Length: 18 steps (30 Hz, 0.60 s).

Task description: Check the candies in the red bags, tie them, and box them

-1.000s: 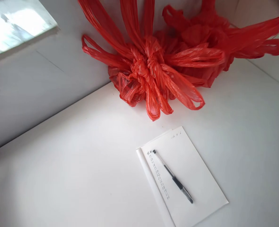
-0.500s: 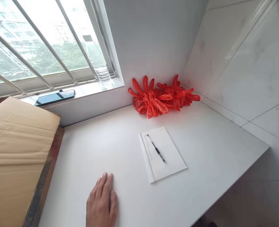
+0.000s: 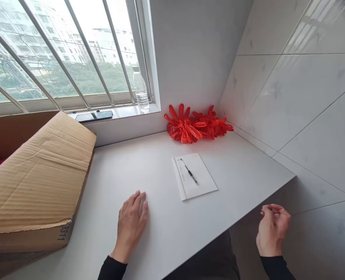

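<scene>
My left hand point(image 3: 131, 217) lies flat on the white table, palm down, fingers stretched out, with nothing held. To its right is a white notebook point(image 3: 203, 177), and a black and clear pen point(image 3: 189, 171) rests slantwise on its page. Short lines of writting run along the page's left side, too small to read. Off the table's right front edge, my right hand point(image 3: 273, 229) is raised in the air with its fingers curled in; no object shows in it. It touches neither the notebook nor the table.
An open cardboard box point(image 3: 44, 179) with something red inside stands at the left. Bunched red plastic bags point(image 3: 187, 126) lie against the back wall. A phone point(image 3: 94, 116) and a clear water bottle point(image 3: 141, 91) are on the sill of the barred window.
The view has shifted, so more of the box and the front edge shows. My right hand has come into view at the right. My left hand still lies on the table.
</scene>
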Each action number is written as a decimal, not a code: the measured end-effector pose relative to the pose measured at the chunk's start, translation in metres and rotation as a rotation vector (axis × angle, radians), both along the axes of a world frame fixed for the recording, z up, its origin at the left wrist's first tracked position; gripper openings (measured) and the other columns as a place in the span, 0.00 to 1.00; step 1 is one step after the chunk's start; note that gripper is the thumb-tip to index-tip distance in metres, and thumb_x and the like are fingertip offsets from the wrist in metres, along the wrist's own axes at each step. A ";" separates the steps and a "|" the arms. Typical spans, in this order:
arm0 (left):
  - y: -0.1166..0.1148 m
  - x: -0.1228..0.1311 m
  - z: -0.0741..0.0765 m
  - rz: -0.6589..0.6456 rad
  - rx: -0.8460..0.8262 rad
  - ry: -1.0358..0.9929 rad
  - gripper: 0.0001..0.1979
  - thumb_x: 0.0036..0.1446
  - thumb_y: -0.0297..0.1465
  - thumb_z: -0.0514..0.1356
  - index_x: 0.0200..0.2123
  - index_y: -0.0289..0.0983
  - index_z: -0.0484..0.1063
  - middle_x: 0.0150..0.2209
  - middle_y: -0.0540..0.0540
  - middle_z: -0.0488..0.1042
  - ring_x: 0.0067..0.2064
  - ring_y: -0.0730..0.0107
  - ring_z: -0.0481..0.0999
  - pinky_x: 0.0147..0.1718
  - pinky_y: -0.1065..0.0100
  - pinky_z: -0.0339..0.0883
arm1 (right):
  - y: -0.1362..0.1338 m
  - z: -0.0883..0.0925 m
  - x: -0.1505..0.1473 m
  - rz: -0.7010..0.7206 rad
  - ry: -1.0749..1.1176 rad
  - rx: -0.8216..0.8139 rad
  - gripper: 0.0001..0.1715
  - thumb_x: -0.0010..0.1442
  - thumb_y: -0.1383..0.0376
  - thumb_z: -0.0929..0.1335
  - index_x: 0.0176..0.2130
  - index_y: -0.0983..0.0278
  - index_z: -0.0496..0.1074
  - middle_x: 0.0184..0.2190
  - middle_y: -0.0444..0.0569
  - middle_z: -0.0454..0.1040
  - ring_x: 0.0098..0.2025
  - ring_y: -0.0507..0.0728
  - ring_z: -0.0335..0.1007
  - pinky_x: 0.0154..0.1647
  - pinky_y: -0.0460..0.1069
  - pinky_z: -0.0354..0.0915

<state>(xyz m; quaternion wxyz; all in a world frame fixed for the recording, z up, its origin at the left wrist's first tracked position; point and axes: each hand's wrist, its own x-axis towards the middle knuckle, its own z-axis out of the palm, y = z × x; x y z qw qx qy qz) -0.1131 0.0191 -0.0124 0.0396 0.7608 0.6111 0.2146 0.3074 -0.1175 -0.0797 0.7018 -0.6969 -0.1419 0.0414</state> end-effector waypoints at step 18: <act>0.014 -0.046 -0.040 -0.138 0.269 -0.070 0.17 0.69 0.36 0.55 0.57 0.48 0.75 0.58 0.51 0.79 0.56 0.58 0.79 0.49 0.56 0.75 | 0.282 0.132 -0.091 0.955 -0.460 -0.152 0.14 0.70 0.57 0.69 0.46 0.65 0.74 0.42 0.48 0.77 0.42 0.57 0.76 0.47 0.56 0.73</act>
